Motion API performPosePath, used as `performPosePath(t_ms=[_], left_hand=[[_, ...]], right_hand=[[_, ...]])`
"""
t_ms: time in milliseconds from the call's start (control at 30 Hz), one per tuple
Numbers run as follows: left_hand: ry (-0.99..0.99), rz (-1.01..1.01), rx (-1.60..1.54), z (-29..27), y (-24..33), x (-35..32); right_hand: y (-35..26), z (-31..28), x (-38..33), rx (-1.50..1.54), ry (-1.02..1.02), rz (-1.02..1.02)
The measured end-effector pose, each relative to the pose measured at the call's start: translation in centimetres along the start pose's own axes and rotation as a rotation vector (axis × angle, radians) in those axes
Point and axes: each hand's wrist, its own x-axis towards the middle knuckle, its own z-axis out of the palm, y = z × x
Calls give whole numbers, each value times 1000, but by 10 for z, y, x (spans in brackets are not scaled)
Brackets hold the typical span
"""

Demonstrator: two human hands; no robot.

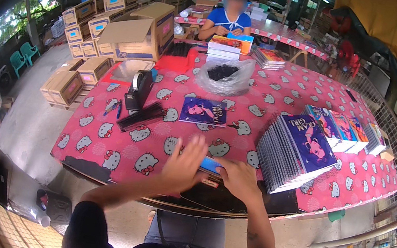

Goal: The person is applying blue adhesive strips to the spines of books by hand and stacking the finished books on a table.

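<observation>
At the table's near edge, my right hand has its fingers curled over a small flat blue object, whose exact kind I cannot make out. My left hand is beside that object on its left, palm down with the fingers stretched out; it grips nothing. Just beyond my hands lies a purple spiral notebook with a picture cover. Close to my right forearm rises a tall stack of similar spiral notebooks, their black coils facing left.
Left of centre are a bundle of thin black binding coils and a black tape dispenser. A clear plastic bag holds black pieces. More notebooks stand right. Across the table sits a co-worker; a large open carton is far left.
</observation>
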Motion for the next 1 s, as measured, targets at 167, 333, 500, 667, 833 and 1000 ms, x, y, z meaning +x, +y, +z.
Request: performPosePath(t_ms=[167,333,500,667,833,1000], left_hand=[[195,-102,113,3,-10,20],[8,143,-198,40,22,-47],[111,-10,32,-9,-7,32],[51,54,-24,4,10,-1],[-72,126,-79,17,21,-31],[24,174,-318,-15,-11,29]], right_hand=[[6,3,8,-5,-13,-22],[2,-2,6,-3,10,-42],[6,1,10,-18,-20,-21],[-1,0,3,-16,-27,33],[8,-24,-22,-1,271,-87],[55,36,-53,1174,266,170]])
